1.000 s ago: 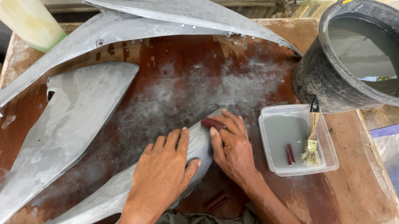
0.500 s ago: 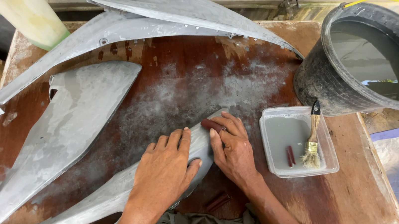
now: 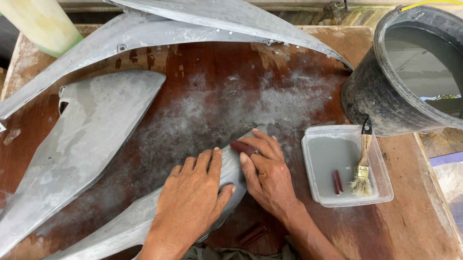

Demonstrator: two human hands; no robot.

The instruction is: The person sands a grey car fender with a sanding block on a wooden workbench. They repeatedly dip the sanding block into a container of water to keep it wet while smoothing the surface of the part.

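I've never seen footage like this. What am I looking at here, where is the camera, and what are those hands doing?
No machine here: a person works with two bare hands, filmed by a camera worn on the head, looking down at a worn reddish-brown wooden table. The left hand lies flat on a long grey curved panel. The right hand presses a small dark red folded piece against that panel's upper end. Other grey panels lie to the left and along the back. On the right stand a black bucket of water and a clear plastic tub of cloudy liquid holding a small wooden-handled brush.
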